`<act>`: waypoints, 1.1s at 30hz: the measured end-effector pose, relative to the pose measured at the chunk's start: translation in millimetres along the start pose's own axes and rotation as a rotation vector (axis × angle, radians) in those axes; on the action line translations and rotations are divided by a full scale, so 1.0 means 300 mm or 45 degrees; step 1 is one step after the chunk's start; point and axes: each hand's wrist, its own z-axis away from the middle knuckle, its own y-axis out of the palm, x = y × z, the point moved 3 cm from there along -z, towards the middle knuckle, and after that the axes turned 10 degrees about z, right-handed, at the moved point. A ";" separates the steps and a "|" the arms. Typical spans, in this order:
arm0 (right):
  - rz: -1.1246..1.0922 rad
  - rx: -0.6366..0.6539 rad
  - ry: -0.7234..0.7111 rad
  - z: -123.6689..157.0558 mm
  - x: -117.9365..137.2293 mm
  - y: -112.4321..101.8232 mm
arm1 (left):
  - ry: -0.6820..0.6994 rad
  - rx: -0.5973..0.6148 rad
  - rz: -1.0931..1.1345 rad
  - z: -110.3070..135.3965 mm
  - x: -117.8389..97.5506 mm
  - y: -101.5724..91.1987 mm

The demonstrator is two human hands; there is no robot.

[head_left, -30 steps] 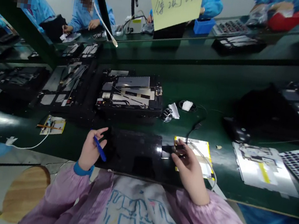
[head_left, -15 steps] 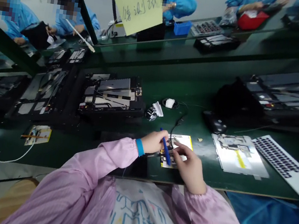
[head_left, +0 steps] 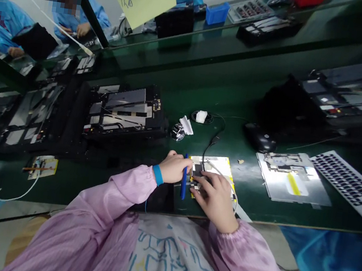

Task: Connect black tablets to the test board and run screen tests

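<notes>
My left hand (head_left: 174, 169) is closed around a slim blue stick (head_left: 183, 189) at the left edge of a small board assembly. This assembly (head_left: 222, 164) has white panels, yellow edges and a dark circuit strip. Over it reaches my right hand (head_left: 217, 199), index finger and thumb apart, fingertips touching the dark strip. A black cable (head_left: 206, 152) runs down onto the assembly from behind. A white cable (head_left: 234, 197) curves along its right side, partly behind my right hand. What lies under my fingertips is hidden.
Black-framed devices with exposed insides (head_left: 126, 114) stand at left; another (head_left: 358, 97) is at right. A black mouse (head_left: 261, 138), a silver panel (head_left: 278, 185) and a keyboard (head_left: 346, 181) lie to the right. A coiled cable (head_left: 201, 117) sits behind. Co-workers in blue sit across.
The view has shifted. The blue stick has turned from slanted to nearly vertical and moved left off the assembly's middle. My right hand has spread lower over the dark strip.
</notes>
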 end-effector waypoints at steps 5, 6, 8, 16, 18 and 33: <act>-0.010 0.006 0.001 0.000 -0.001 0.000 | -0.035 0.041 -0.045 0.004 -0.017 0.000; -0.011 0.007 0.002 0.000 0.000 -0.001 | -0.043 0.044 -0.053 0.004 -0.019 -0.001; -0.009 0.008 0.002 0.000 0.001 -0.002 | -0.050 0.042 -0.062 0.004 -0.024 -0.002; -0.015 0.005 -0.005 0.000 0.001 -0.002 | -0.016 0.044 -0.053 0.002 -0.016 0.003; -0.010 0.009 -0.010 -0.001 0.002 -0.002 | 0.003 0.053 -0.059 0.003 -0.015 0.004; 0.251 0.082 -0.087 -0.009 0.035 0.001 | -0.011 0.008 -0.025 0.001 -0.027 0.009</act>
